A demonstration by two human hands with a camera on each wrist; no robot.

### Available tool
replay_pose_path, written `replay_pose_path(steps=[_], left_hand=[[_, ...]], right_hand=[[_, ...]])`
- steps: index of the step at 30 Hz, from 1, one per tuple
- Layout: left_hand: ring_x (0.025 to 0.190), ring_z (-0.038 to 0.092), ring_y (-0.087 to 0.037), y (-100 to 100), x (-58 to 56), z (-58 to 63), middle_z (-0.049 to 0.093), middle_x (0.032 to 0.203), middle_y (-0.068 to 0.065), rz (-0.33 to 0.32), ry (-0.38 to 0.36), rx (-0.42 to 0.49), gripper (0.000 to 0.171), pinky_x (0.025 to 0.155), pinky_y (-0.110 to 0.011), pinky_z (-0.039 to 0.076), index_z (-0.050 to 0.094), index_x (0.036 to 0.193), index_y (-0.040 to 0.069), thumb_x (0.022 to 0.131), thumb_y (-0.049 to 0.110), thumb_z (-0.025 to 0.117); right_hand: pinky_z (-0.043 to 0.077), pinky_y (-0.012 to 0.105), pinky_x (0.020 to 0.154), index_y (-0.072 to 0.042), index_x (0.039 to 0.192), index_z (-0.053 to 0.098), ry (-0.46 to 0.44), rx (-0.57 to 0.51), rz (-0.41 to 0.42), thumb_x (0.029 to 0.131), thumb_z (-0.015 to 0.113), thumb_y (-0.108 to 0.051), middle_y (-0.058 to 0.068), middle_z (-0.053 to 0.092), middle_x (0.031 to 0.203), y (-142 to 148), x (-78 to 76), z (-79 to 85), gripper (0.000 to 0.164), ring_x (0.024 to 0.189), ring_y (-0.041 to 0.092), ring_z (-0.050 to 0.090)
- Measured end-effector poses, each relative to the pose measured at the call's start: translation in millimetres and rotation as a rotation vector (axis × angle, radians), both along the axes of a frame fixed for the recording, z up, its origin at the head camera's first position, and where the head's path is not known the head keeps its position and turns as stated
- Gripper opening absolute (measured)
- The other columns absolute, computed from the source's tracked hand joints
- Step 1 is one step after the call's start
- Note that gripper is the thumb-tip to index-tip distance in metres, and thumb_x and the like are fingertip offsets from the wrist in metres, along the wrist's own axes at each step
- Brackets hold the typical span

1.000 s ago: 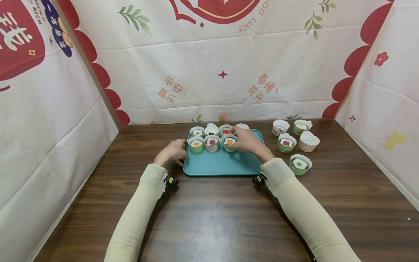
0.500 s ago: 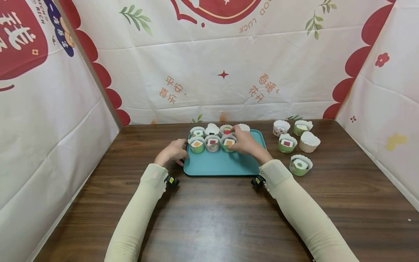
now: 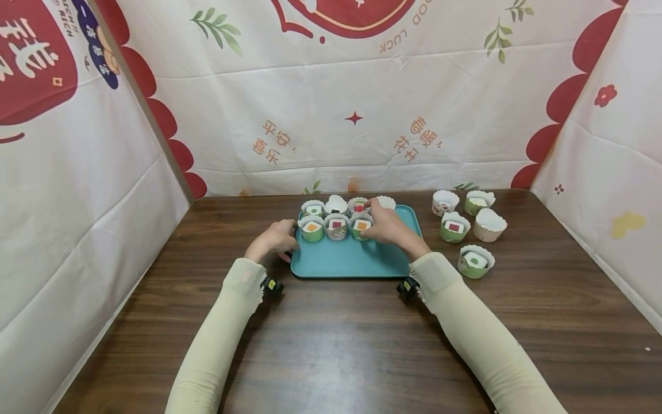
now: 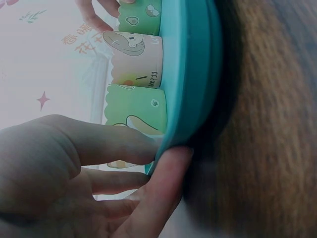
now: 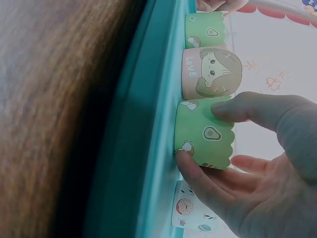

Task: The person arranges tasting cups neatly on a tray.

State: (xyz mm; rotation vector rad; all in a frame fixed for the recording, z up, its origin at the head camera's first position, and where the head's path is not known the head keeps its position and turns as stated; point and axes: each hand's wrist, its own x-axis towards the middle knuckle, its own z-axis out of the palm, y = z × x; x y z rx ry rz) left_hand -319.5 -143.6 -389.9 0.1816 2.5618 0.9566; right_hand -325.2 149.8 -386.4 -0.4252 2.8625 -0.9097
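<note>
**Right hand [image 3: 391, 225] gripping green avocado-print paper cup [image 5: 200, 121], left hand [image 3: 272, 240] pinching teal tray [image 3: 343, 264]**

Head: gripped cup is standing on the tray, right end of the front row, an orange-topped white square [image 3: 361, 226] showing inside. Pink paper cup [image 3: 337, 232] with a dark-red-topped square is sitting next to it, then a second green cup [image 3: 312, 236] with another orange-topped square. Four more cups are lining the back row; right hand is partly covering the rightmost scalloped white cup [image 3: 385, 202]. Five paper cups are standing right of the tray on the wood-grain table [image 3: 331, 345]. Printed white cloth [image 3: 320, 92] is hanging behind.

Left wrist: digits are clamping the tray rim from both sides at its left end. Second green cup is standing just beside them.

Right wrist: thumb is pressing one side of the green avocado-print cup, fingers bearing on the other, so clamped. Cup is standing upright, right beside the pink one, which is showing a cartoon face and "LOVE". White doughnut-print cup [image 5: 185, 204] is partly hiding behind the fingers.
</note>
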Motion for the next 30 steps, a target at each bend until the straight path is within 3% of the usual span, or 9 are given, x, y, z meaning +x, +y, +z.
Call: replay_pose_path(steps=[18,25,30], left_hand=[[0.103,0.068,-0.033,-0.8,-2.5,-0.9,0.052,0.141,-0.026,-0.01,0.005,-0.011,0.074,0.064,-0.032,0.065,0.027,0.161,0.0,0.096,0.002,0.062],[0.103,0.068,-0.033,-0.7,-2.6,-1.2,0.051,0.142,-0.026,-0.013,0.007,-0.002,0.075,0.064,-0.032,0.065,0.026,0.161,0.0,0.096,0.002,0.062],[0.103,0.069,-0.033,-0.8,-3.1,-2.2,0.051,0.143,-0.026,-0.007,0.005,0.002,0.075,0.065,-0.033,0.066,0.027,0.161,0.0,0.096,0.002,0.062]], right_hand=[[0.05,0.045,0.086,-0.001,0.152,0.034,-0.005,0.004,0.014,0.089,0.075,-0.019,0.031,0.056,0.138,-0.2,-2.4,-2.8,0.077,0.101,0.033,0.054],[0.051,0.054,0.101,0.001,0.156,0.028,-0.012,0.003,0.015,0.09,0.078,-0.02,0.033,0.049,0.15,0.4,-3.0,-2.5,0.086,0.129,0.043,0.056],[0.048,0.057,0.107,0.001,0.157,0.027,-0.023,0.005,0.018,0.089,0.079,-0.023,0.032,0.048,0.151,1.6,-1.1,-0.7,0.089,0.133,0.045,0.053]])
